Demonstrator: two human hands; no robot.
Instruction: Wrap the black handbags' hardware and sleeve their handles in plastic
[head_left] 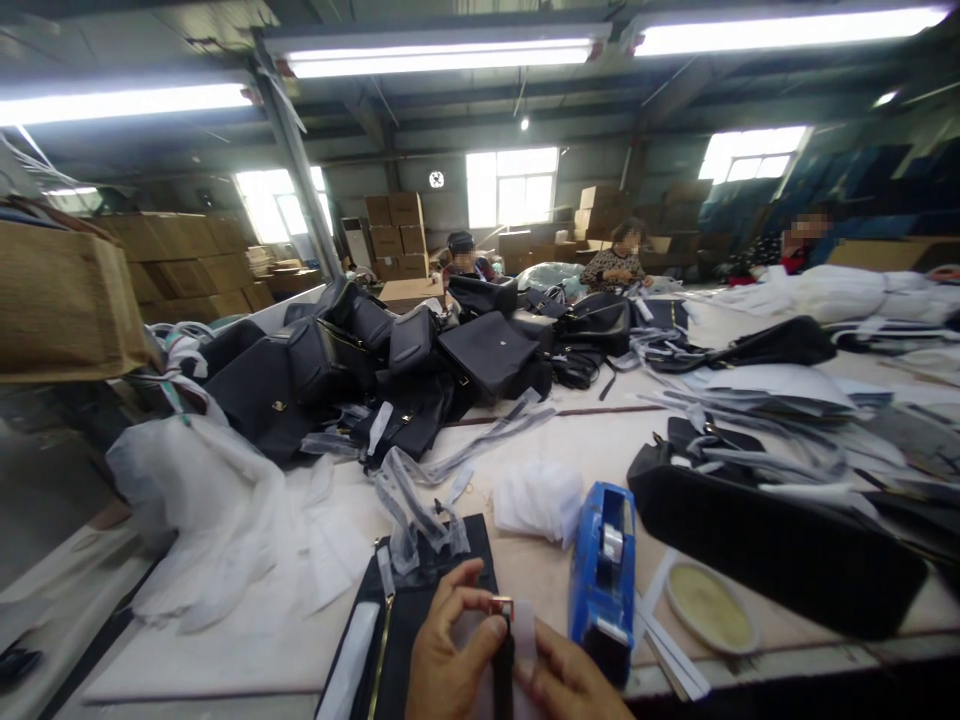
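Note:
My left hand (450,645) is closed, thumb pressed on a narrow black strap (502,675) with a gold-coloured buckle (501,606) at its upper end. Beside it, my right hand (574,675) is closed on a thin white sheet (525,630) that lies against the strap; its fingertips are partly hidden. Under and left of my hands lies a black bag (405,610) with a gold zipper (382,650) and clear plastic wrapping (409,530) around its handles. A blue tape dispenser (602,575) stands just right of my hands.
A stack of white sheets (536,500) lies behind the dispenser. To the right are a round dish (712,607), white strips (675,655) and a long black bag (772,550). Black bags (487,350) are heaped farther back. White wrapping (225,520) covers the left side. Several people sit beyond.

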